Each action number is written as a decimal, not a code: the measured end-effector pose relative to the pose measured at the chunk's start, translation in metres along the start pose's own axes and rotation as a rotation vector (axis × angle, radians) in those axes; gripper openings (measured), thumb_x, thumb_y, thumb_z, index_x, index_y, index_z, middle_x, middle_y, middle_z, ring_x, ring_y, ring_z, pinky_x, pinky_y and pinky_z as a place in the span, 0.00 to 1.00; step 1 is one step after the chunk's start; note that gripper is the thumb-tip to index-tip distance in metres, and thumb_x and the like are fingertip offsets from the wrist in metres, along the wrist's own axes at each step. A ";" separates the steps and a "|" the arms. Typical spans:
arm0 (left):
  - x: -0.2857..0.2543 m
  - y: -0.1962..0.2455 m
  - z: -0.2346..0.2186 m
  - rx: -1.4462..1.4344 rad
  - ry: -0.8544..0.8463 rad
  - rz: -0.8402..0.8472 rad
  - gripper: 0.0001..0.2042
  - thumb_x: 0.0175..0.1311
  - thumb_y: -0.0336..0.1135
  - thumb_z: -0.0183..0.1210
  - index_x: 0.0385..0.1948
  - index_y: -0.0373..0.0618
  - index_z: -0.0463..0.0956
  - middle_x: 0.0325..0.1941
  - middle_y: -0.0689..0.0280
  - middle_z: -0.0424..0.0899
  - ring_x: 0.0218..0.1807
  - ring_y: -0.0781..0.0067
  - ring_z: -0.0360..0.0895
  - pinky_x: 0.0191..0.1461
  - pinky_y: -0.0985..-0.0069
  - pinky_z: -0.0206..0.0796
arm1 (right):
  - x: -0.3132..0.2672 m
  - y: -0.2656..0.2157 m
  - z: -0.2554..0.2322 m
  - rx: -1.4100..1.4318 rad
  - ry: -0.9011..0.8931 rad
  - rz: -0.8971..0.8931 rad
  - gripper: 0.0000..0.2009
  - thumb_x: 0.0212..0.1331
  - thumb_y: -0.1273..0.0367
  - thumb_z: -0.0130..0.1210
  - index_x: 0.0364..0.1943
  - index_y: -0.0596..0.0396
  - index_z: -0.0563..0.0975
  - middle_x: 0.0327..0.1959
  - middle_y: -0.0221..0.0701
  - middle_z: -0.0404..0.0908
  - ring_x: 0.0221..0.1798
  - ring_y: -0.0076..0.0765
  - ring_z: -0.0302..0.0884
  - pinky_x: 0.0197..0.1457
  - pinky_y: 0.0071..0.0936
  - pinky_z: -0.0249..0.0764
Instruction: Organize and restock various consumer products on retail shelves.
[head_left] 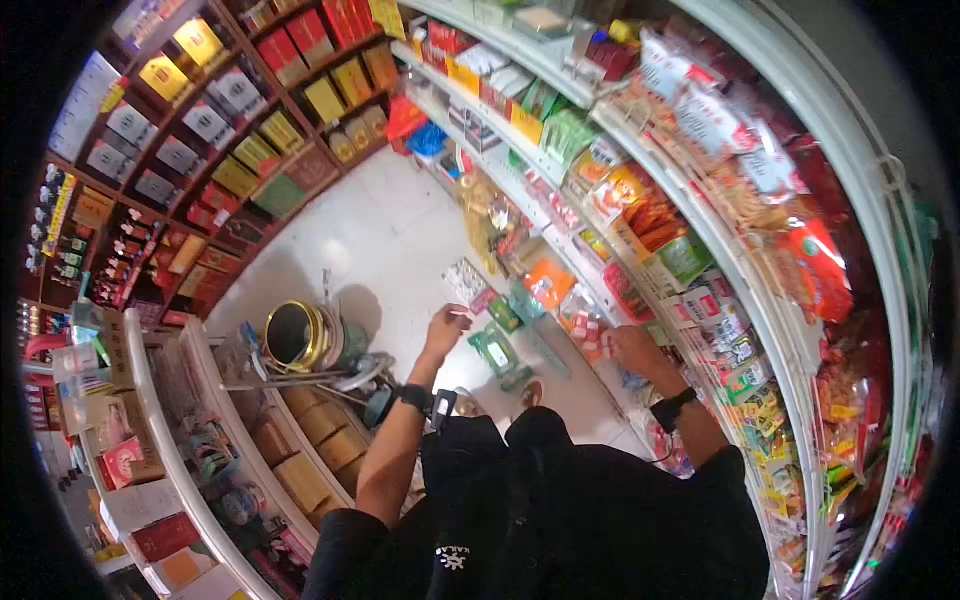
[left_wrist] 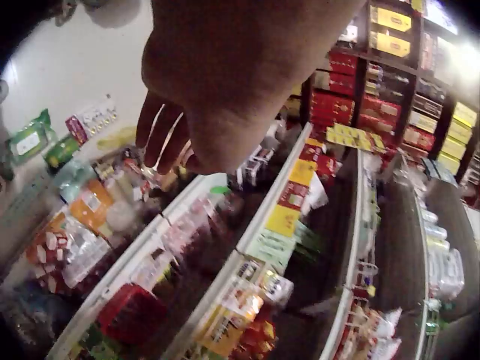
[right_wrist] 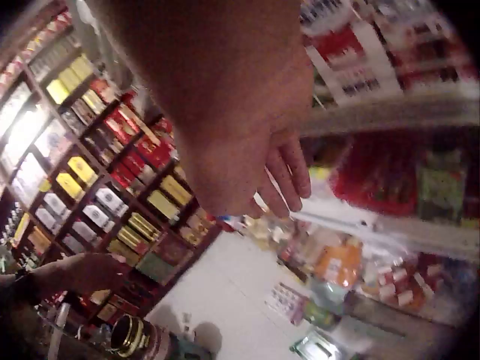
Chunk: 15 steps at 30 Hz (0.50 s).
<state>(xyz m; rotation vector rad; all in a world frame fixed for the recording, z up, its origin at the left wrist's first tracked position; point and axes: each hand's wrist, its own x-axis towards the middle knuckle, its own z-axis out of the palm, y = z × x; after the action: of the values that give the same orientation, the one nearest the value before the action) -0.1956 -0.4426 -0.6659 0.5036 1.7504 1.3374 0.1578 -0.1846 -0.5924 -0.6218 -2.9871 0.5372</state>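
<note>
Green-and-white flat plastic packet [head_left: 492, 350] lay on the pale tiled floor [head_left: 400, 230], to the right of my left hand [head_left: 444, 336], the nearer one; long axis slanted away from me; left fingers loosely extended, no hold visible; my right hand [head_left: 634, 350] likewise loose, near red-and-white wrapped pieces [head_left: 585, 327].

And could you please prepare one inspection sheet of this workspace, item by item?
Surface: pale floor, goods lying on it.
Job's things: large green packet; smaller green packet near a white printed packet; orange packet; red-and-white pieces.
Clutter: gold-rimmed container at the person's left.
Left grip: fingers loosely extended, nothing seen held.
Right grip: fingers extended, nothing seen held.
Cables: nothing clearly seen.
Surroundings: pale-framed shelving with packaged goods, right; dark wooden rack with boxes, ahead-left.
</note>
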 end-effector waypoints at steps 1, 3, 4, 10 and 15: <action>-0.006 0.029 0.009 -0.007 -0.042 0.055 0.11 0.63 0.30 0.52 0.45 0.40 0.75 0.35 0.61 0.85 0.36 0.74 0.82 0.39 0.76 0.72 | 0.008 -0.020 -0.047 -0.156 -0.161 0.010 0.09 0.57 0.70 0.51 0.39 0.56 0.79 0.33 0.43 0.81 0.39 0.51 0.80 0.45 0.46 0.75; -0.027 0.060 0.029 -0.009 -0.112 0.143 0.09 0.64 0.30 0.52 0.44 0.40 0.75 0.34 0.61 0.85 0.36 0.75 0.82 0.39 0.77 0.72 | -0.002 -0.054 -0.113 -0.308 -0.316 0.034 0.12 0.56 0.72 0.52 0.43 0.56 0.79 0.37 0.45 0.82 0.42 0.51 0.80 0.49 0.44 0.76; -0.033 0.069 0.038 -0.004 -0.151 0.186 0.09 0.64 0.30 0.54 0.43 0.40 0.76 0.35 0.61 0.84 0.36 0.73 0.82 0.40 0.76 0.73 | -0.007 -0.064 -0.141 -0.201 -0.111 -0.011 0.10 0.56 0.72 0.52 0.42 0.56 0.79 0.36 0.44 0.81 0.42 0.51 0.80 0.49 0.44 0.76; -0.039 0.164 0.092 0.447 -0.236 0.611 0.12 0.62 0.37 0.57 0.40 0.38 0.77 0.30 0.51 0.83 0.34 0.54 0.82 0.38 0.65 0.71 | -0.013 -0.110 -0.297 -0.193 0.319 -0.115 0.10 0.58 0.72 0.52 0.42 0.60 0.78 0.39 0.46 0.80 0.45 0.53 0.78 0.50 0.44 0.74; -0.052 0.291 0.145 0.380 -0.342 0.967 0.09 0.63 0.35 0.55 0.38 0.39 0.77 0.28 0.48 0.81 0.31 0.49 0.80 0.35 0.62 0.69 | -0.043 -0.144 -0.389 -0.375 0.500 0.121 0.11 0.59 0.74 0.52 0.46 0.60 0.77 0.43 0.47 0.80 0.46 0.53 0.79 0.52 0.40 0.74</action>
<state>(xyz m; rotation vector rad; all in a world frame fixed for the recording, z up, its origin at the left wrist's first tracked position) -0.0991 -0.2966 -0.3865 1.8447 1.4933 1.3841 0.1865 -0.1983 -0.1765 -0.8194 -2.5856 -0.1700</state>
